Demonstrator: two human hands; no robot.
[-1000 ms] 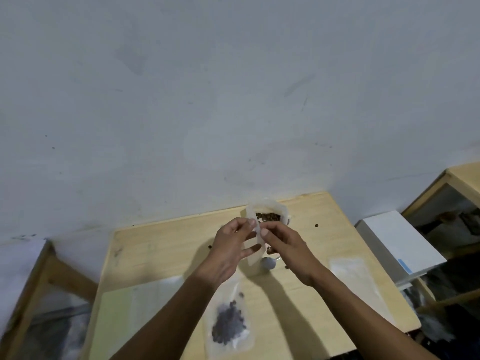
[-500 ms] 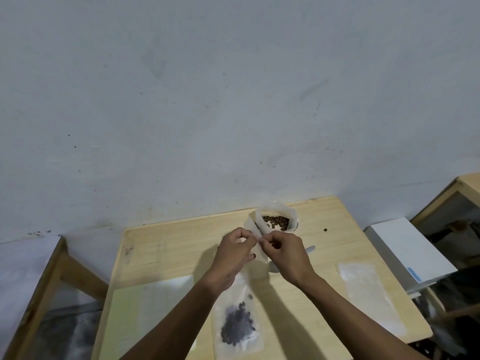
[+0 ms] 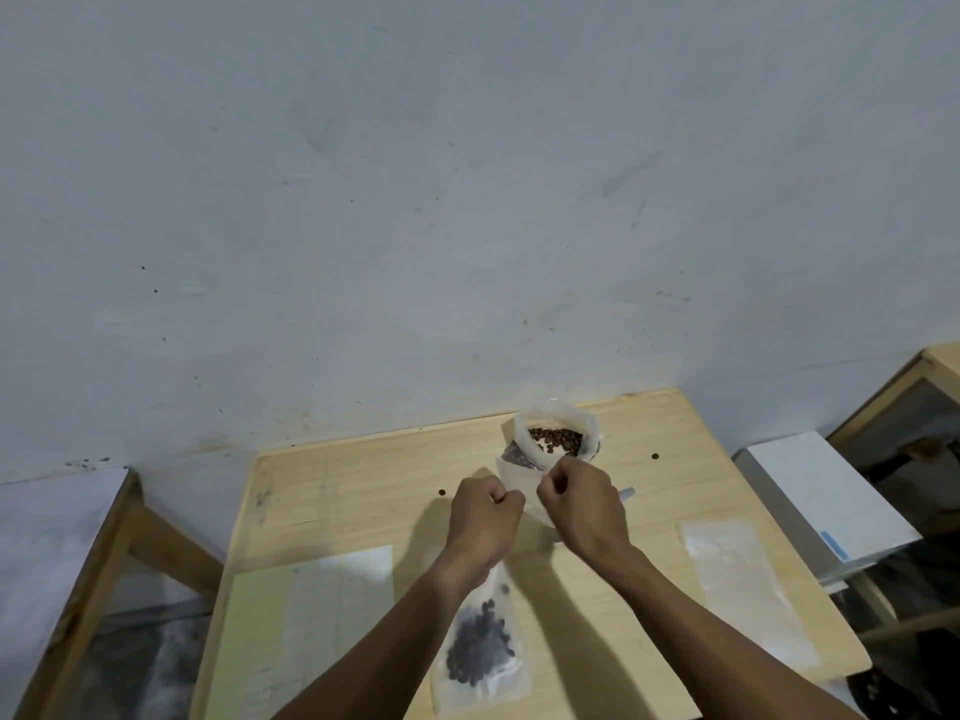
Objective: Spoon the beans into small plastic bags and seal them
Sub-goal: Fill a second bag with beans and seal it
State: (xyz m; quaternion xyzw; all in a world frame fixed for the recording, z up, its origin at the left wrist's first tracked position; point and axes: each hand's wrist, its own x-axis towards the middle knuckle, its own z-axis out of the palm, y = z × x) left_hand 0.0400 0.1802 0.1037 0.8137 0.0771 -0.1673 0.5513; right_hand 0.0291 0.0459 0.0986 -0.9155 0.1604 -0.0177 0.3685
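Hands drawn apart, small bag [image 3: 519, 478] pinched taut between them — translucent, flat.

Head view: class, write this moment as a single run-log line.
left hand: pinches small bag | right hand: pinches same bag | open bean bag: behind hands | filled bag: flat on table

Brown beans [image 3: 556, 439], pale wood table [image 3: 363, 491]
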